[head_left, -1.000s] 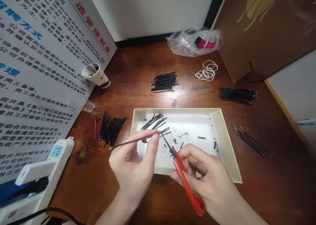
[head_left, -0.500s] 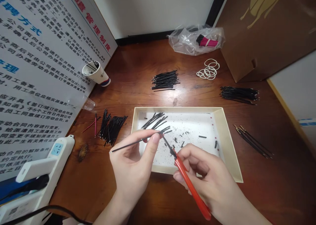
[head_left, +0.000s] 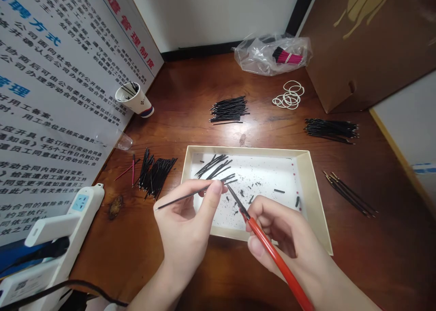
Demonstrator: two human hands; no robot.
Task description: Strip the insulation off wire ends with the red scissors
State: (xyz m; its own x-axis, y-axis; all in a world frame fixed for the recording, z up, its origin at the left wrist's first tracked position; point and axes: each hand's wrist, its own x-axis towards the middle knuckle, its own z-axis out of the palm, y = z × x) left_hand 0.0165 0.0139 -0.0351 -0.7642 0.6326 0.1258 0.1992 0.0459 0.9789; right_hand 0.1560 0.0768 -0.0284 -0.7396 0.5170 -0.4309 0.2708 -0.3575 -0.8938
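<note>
1. The left hand (head_left: pixel 185 224) is pinched narrow, thumb and fingers gripping a black wire (head_left: pixel 184 198) that sticks out past the hand toward the left, above the near edge of the tray.
2. The right hand (head_left: pixel 289 238) is curled around red-handled scissors (head_left: pixel 272 247), whose blade tips sit just beside the left thumb, near the wire's end.
3. The cream cardboard tray (head_left: pixel 308 188) lies near the front of the tabletop (head_left: pixel 204 274), under both hands. It holds a loose bunch of black wires (head_left: pixel 213 166), plus black scraps and specks.
4. A paper cup (head_left: pixel 134 99) lies tilted near the left wall and holds a few black wires.
5. A plastic bag (head_left: pixel 259 56) at the back edge holds a banded pink-and-black wire bundle (head_left: pixel 288 57).
6. Rubber bands (head_left: pixel 289 96) lie just in front of the bag.
7. Black wire piles (head_left: pixel 229 110) sit behind the tray, and others (head_left: pixel 155 177) to its left.
</note>
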